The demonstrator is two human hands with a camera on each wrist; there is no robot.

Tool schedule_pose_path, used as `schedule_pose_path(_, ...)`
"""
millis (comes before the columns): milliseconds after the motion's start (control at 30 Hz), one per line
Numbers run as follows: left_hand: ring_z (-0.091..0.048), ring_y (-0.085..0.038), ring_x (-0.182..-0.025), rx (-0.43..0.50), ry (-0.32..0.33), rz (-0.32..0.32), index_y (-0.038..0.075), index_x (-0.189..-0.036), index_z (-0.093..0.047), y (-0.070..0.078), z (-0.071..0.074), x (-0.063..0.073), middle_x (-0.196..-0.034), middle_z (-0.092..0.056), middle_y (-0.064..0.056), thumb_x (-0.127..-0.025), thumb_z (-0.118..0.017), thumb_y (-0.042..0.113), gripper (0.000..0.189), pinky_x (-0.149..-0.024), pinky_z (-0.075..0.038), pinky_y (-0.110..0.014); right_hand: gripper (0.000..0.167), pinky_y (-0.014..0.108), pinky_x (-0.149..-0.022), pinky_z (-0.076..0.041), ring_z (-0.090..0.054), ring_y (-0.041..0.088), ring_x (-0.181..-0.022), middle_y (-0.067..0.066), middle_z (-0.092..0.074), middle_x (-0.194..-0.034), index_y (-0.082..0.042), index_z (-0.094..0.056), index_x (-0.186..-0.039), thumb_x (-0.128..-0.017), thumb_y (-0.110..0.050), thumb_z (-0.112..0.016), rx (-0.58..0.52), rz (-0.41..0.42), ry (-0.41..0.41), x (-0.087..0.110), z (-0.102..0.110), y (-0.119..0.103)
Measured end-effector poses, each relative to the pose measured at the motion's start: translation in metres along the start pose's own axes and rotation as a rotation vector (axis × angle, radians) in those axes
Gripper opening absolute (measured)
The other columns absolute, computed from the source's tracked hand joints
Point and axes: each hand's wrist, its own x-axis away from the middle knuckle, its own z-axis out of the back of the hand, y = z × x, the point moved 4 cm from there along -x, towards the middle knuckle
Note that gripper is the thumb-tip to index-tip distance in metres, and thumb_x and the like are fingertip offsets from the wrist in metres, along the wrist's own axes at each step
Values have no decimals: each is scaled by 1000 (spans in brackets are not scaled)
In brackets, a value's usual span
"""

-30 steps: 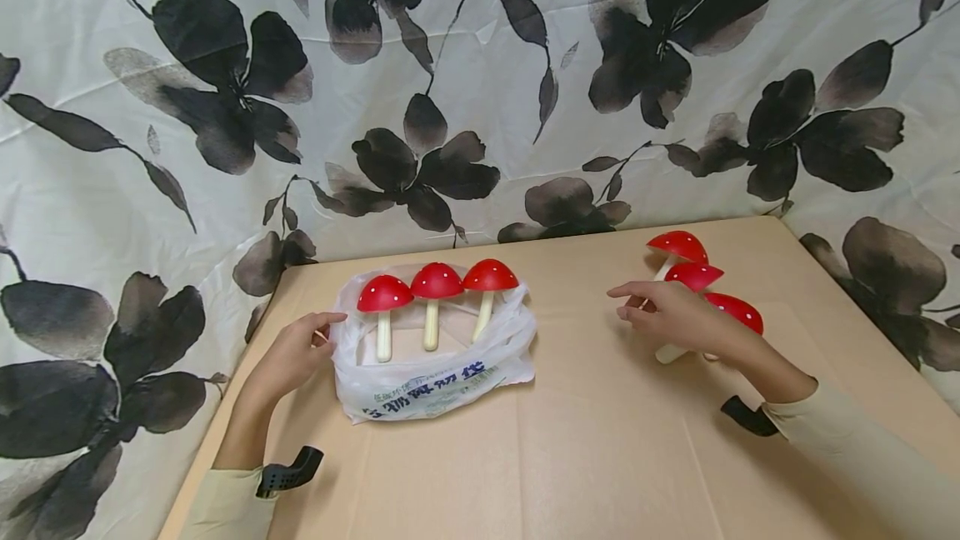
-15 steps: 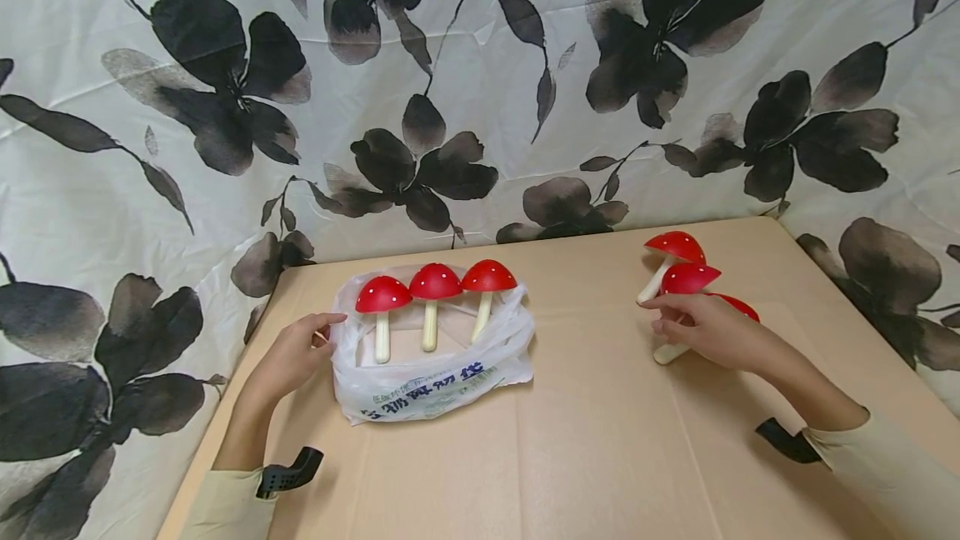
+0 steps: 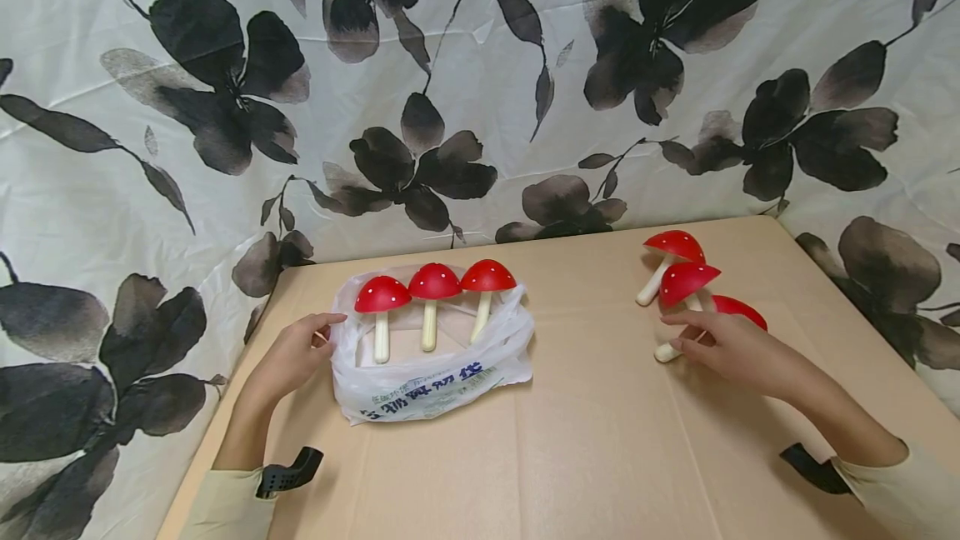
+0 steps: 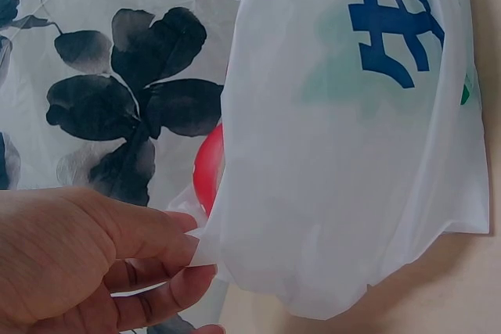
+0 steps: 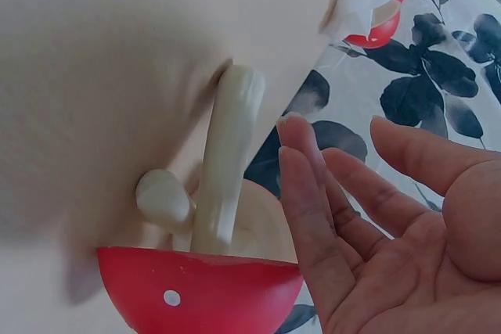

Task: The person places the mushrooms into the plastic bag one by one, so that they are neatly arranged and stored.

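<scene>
My left hand [image 3: 298,352] pinches the left edge of a white plastic bag [image 3: 431,398] with blue print; in the left wrist view, thumb and fingers [image 4: 160,232] hold a bit of its film. Three red-capped model mushrooms with white dots and pale stems lie at the bag's mouth: left [image 3: 382,294], middle [image 3: 435,282] and right [image 3: 487,276]. At the right, three more mushrooms lie on the table: far [image 3: 675,246], middle [image 3: 687,280] and near [image 3: 741,309]. My right hand [image 3: 738,352] is over the near ones, partly hiding them. In the right wrist view its fingers are extended beside a stem [image 5: 227,162].
The light wooden-looking tabletop [image 3: 585,440] carries everything. A white cloth [image 3: 525,165] with dark flowers hangs behind and along both sides. A black wrist strap [image 3: 288,472] shows on the left arm, and another black strap [image 3: 816,467] on the right.
My right hand has drawn back rightward and toward me, uncovering the far mushroom's stem and the middle cap. The far mushroom sits slightly left of before. My left hand and the bag stay still.
</scene>
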Motion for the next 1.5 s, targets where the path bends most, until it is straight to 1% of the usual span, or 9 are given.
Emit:
schedule_pose_path(200, -57, -23, -84, -8, 6, -4, -8, -132, -61, 1, 1, 0, -95, -59, -12, -90, -60, -6, 42, -65, -48, -24, 48, 23, -61, -52, -60, 15, -82, 4, -68, -98, 2, -61, -134, -92, -18, -73, 59, -23, -13, 7, -7, -1)
schedule_pose_path(400, -56, -24, -85, -2, 1, 20, -7, -133, -61, 0, 1, 1, -96, -59, -12, -90, -60, -7, 43, -64, -49, -23, 54, 27, -59, -49, -61, 17, -80, 8, -70, -101, 2, -57, -138, -94, -26, -70, 105, -134, -76, 15, -20, 5)
schedule_pose_path(567, -56, -24, -86, 8, -2, 34, -6, -134, -60, 0, 1, 1, -97, -59, -13, -91, -61, -6, 43, -64, -49, -22, 70, 25, -49, -40, -43, 15, -59, 3, -57, -77, 8, -43, -148, -96, -32, -67, 83, -161, -69, 16, -25, 11)
schedule_pose_path(733, -56, -24, -85, 4, 4, 23, -7, -133, -60, 0, 0, 0, -97, -59, -12, -91, -61, -6, 42, -64, -49, -23, 76, 24, -47, -39, -45, 15, -53, 1, -52, -63, 10, -32, -152, -98, -33, -64, 29, -197, -80, 13, -27, 18)
schedule_pose_path(900, -56, -23, -82, -1, 13, 3, -8, -132, -60, 0, 0, -2, -94, -59, -11, -90, -60, -7, 42, -64, -48, -24, 65, 26, -46, -36, -46, 16, -50, -1, -54, -58, 8, -41, -149, -98, -24, -64, 81, -217, -20, 9, -23, 21)
schedule_pose_path(1067, -56, -22, -81, -4, 19, -6, -8, -131, -61, 2, 1, -4, -93, -59, -11, -90, -60, -7, 42, -65, -48, -24, 51, 28, -45, -34, -50, 17, -50, -2, -60, -58, 2, -54, -142, -100, -26, -60, 105, -259, 54, 10, -9, 20)
schedule_pose_path(1267, -56, -22, -82, -4, 12, 10, -8, -132, -61, 3, 1, -5, -94, -59, -12, -90, -60, -7, 42, -65, -48, -24, 39, 31, -51, -34, -64, 15, -65, -6, -71, -66, 2, -69, -123, -99, -28, -61, 124, -243, 201, 12, 16, 24)
schedule_pose_path(1367, -56, -22, -82, -2, 9, 15, -8, -132, -61, 2, 0, -4, -94, -59, -12, -90, -60, -7, 42, -64, -48, -24, 38, 31, -54, -35, -59, 15, -68, -7, -72, -69, -1, -74, -117, -97, -31, -64, 124, -254, 235, 13, 23, 27)
schedule_pose_path(1500, -56, -22, -82, -1, 14, 8, -8, -131, -61, 2, 0, -5, -93, -60, -11, -90, -60, -7, 42, -64, -48, -24, 38, 30, -52, -37, -54, 16, -67, -3, -72, -73, -2, -75, -116, -95, -32, -68, 86, -287, 228, 13, 28, 32)
